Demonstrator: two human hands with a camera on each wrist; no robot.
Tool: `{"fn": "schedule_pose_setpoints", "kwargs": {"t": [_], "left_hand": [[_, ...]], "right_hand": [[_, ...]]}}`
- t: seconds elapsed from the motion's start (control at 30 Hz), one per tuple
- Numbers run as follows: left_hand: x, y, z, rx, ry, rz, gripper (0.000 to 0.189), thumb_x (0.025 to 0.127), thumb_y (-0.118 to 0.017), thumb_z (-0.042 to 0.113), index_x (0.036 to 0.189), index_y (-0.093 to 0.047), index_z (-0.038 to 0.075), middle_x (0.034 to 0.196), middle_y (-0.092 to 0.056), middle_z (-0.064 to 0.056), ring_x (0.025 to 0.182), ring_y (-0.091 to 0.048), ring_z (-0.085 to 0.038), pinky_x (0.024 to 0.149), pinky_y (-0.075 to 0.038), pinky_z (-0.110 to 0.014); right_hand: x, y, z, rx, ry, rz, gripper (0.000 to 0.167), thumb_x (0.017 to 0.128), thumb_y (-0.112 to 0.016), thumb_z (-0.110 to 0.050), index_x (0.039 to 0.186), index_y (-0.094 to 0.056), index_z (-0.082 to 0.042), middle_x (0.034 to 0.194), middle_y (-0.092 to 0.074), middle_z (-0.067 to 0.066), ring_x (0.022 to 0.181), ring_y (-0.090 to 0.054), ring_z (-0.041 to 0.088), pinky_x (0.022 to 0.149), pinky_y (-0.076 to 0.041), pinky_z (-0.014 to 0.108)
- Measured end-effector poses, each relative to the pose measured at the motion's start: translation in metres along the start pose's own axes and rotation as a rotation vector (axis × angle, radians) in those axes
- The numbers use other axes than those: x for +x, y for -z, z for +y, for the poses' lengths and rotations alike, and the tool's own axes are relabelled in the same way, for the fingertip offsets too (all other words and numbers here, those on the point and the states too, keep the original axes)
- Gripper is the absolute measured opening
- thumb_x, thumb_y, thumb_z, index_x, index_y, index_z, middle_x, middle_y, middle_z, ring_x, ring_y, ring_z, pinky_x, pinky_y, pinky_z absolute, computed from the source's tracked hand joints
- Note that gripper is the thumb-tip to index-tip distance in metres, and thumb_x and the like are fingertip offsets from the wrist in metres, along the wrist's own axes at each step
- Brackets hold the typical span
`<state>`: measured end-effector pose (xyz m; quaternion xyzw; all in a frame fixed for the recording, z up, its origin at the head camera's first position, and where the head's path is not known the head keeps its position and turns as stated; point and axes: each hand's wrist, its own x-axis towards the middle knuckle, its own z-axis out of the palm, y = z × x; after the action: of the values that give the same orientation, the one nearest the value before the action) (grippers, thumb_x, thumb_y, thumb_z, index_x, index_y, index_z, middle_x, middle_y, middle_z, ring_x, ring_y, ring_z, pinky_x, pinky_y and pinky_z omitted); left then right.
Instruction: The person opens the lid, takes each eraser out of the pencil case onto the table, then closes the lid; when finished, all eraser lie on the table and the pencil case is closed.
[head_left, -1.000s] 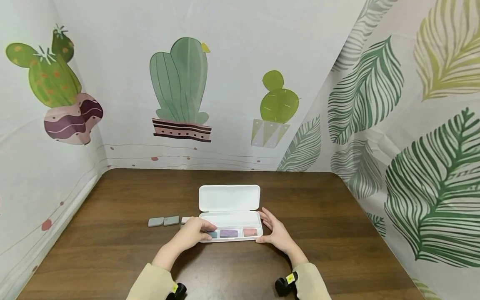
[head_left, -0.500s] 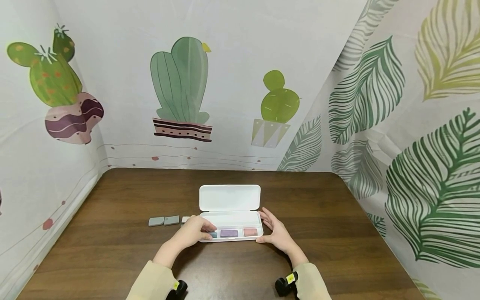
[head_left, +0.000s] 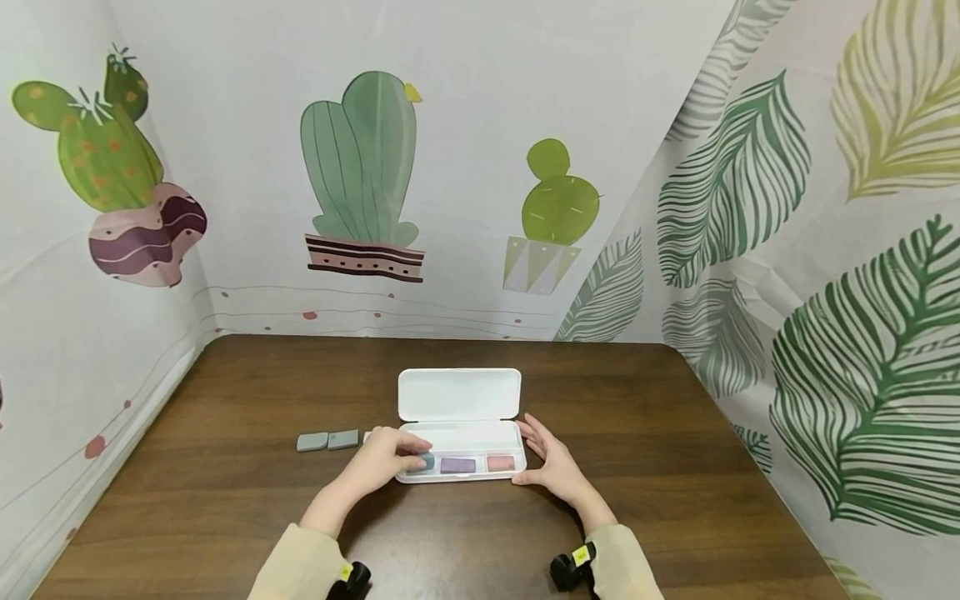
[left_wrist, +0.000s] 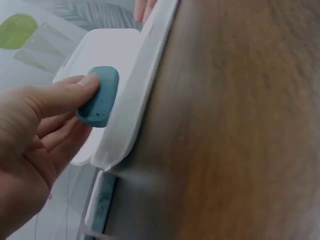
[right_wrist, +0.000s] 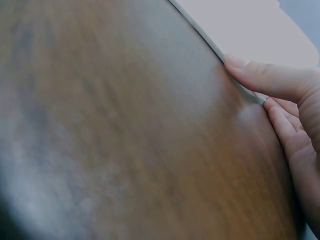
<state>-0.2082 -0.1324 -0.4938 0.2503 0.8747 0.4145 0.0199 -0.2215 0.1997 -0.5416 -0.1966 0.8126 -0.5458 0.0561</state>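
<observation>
An open white case [head_left: 459,437] with its lid [head_left: 459,395] tipped back lies in front of me. My left hand [head_left: 382,460] pinches a rounded blue-green eraser-like block [left_wrist: 101,97] between thumb and fingers at the case's left end. In the left wrist view the block is tilted, just over the case's front wall. A purple block [head_left: 458,465] and a pink block [head_left: 501,463] lie in the front row of the case. My right hand [head_left: 552,462] grips the right end, its thumb at the front corner and fingers farther back.
Two grey blocks [head_left: 327,441] lie side by side on the brown table [head_left: 247,492], left of the case. Another block [left_wrist: 101,200], partly hidden in the head view, is close to the case's left end. Patterned cloth [head_left: 465,167] hangs behind the table.
My left hand has shifted slightly left and up with the blue-green block, more of which now shows between the fingers. The right hand and the case have stayed put.
</observation>
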Motion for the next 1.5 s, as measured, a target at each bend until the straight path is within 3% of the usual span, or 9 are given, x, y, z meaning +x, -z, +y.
{"fn": "schedule_pose_setpoints", "kwargs": {"t": [0.13,0.37,0.47,0.7,0.8,0.93,1.2,1.5], "left_hand": [[-0.003,0.011,-0.003,-0.036,0.024,0.062,0.026,0.084,-0.075,0.015,0.107,-0.074,0.001,0.102,-0.076,-0.010,0.095,-0.071,-0.023,0.079,-0.056,-0.023],[-0.013,0.036,-0.018,-0.037,0.060,0.117,0.027,0.085,-0.075,0.015,0.108,-0.074,0.002,0.101,-0.075,-0.009,0.093,-0.070,-0.021,0.076,-0.055,-0.022],[-0.019,0.046,-0.025,-0.018,0.071,0.117,0.026,0.085,-0.075,0.015,0.108,-0.074,0.002,0.101,-0.075,-0.010,0.093,-0.071,-0.021,0.076,-0.055,-0.023],[-0.035,0.069,-0.040,0.002,0.154,0.089,0.028,0.085,-0.075,0.016,0.108,-0.073,0.000,0.101,-0.075,-0.010,0.096,-0.070,-0.023,0.079,-0.055,-0.024],[-0.041,0.075,-0.044,-0.004,0.170,0.051,0.027,0.085,-0.075,0.014,0.107,-0.073,-0.001,0.101,-0.075,-0.012,0.097,-0.070,-0.026,0.077,-0.054,-0.023],[-0.046,0.078,-0.049,-0.007,0.177,0.012,0.026,0.084,-0.076,0.011,0.106,-0.073,-0.002,0.102,-0.075,-0.015,0.096,-0.070,-0.029,0.074,-0.055,-0.022],[-0.048,0.075,-0.050,-0.004,0.187,-0.028,0.025,0.082,-0.076,0.008,0.103,-0.072,-0.004,0.094,-0.075,-0.014,0.089,-0.071,-0.027,0.072,-0.057,-0.028],[-0.045,0.070,-0.049,0.030,0.184,0.003,0.025,0.080,-0.077,0.007,0.103,-0.073,-0.003,0.095,-0.075,-0.013,0.090,-0.071,-0.027,0.073,-0.057,-0.028]], "right_hand": [[0.000,0.000,0.000,0.004,0.002,-0.004,0.105,0.069,-0.086,-0.001,0.150,-0.021,0.008,0.149,-0.040,0.029,0.139,-0.038,0.042,0.112,-0.034,0.042],[0.000,0.000,0.000,0.005,-0.021,0.006,0.105,0.070,-0.086,-0.002,0.151,-0.021,0.006,0.150,-0.040,0.026,0.139,-0.038,0.039,0.113,-0.036,0.029],[0.000,0.000,0.000,0.012,-0.021,0.001,0.105,0.070,-0.086,-0.002,0.152,-0.021,0.006,0.150,-0.040,0.026,0.140,-0.038,0.038,0.113,-0.035,0.026],[-0.001,0.000,-0.001,0.005,-0.009,-0.012,0.105,0.070,-0.086,-0.004,0.151,-0.020,0.007,0.150,-0.039,0.027,0.140,-0.038,0.039,0.113,-0.034,0.039],[-0.001,0.001,-0.002,0.001,-0.008,-0.008,0.105,0.070,-0.086,-0.004,0.151,-0.020,0.007,0.150,-0.039,0.027,0.140,-0.037,0.040,0.113,-0.035,0.034],[-0.001,0.000,-0.002,0.001,-0.008,-0.002,0.106,0.069,-0.086,-0.003,0.151,-0.021,0.008,0.150,-0.039,0.028,0.139,-0.038,0.041,0.113,-0.036,0.032],[-0.001,0.000,-0.002,0.000,0.018,-0.009,0.104,0.070,-0.085,0.000,0.150,-0.020,0.010,0.148,-0.039,0.031,0.138,-0.038,0.044,0.112,-0.032,0.048],[-0.001,0.000,-0.001,-0.020,0.026,0.008,0.104,0.069,-0.086,-0.002,0.150,-0.022,0.009,0.147,-0.041,0.031,0.136,-0.039,0.045,0.111,-0.038,0.035]]}}
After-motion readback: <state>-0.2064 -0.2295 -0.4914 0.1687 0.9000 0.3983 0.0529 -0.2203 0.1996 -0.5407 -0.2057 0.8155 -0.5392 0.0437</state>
